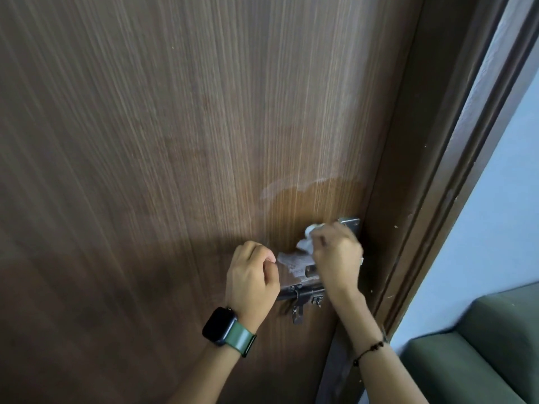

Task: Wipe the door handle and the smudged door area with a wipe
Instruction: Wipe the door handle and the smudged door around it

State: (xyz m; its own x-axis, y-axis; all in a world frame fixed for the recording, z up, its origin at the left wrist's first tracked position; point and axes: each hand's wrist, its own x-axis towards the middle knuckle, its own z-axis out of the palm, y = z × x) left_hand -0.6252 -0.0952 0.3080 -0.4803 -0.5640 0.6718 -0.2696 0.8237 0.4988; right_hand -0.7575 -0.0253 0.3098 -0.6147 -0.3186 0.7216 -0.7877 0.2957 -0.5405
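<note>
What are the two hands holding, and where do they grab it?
The right hand grips a bunched white wipe at its upper end. The left hand seems to hold nothing.

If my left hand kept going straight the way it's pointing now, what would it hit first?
Probably the wipe. The left hand points up and right along the door, its curled fingers close beside the wipe's loose end. Depth is unclear, so it might meet the door surface first.
</note>
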